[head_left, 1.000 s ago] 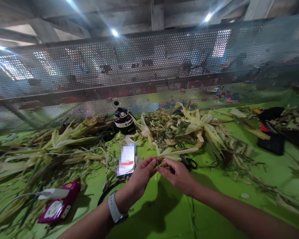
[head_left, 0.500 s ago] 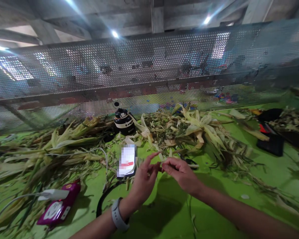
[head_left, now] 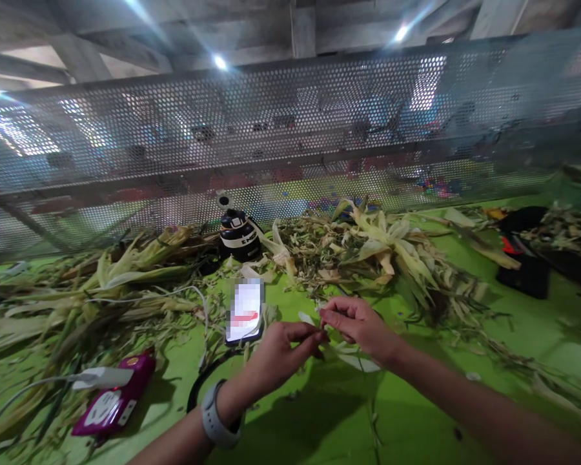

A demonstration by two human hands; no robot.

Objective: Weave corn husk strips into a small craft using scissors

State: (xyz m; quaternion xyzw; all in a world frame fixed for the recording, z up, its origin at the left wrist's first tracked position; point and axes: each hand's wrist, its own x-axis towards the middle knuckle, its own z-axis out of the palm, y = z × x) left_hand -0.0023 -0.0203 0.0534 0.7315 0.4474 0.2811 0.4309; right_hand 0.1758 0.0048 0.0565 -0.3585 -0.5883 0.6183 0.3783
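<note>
My left hand (head_left: 283,352), with a grey-white watch band at its wrist, has its fingertips pinched together near the middle of the green table (head_left: 290,433). Just right of it and almost touching, my right hand (head_left: 353,323) is also closed in a pinch. Between and around the fingertips shows a thin, pale strip of corn husk (head_left: 356,360); its ends stick out below the right hand and to the left. The fingers partly cover it. A lit phone (head_left: 246,310) with a blurred screen lies beyond the left hand.
Heaps of corn husks (head_left: 397,245) and shreds line the back, with more husks (head_left: 126,274) at left. A black bottle (head_left: 239,239) stands among them. A purple pouch (head_left: 111,407) with a white plug and cable lies front left. Behind runs a perforated metal screen (head_left: 271,129).
My left hand has closed from spread fingers to a pinch and lowered slightly. The pale husk strip now shows below my right hand.
</note>
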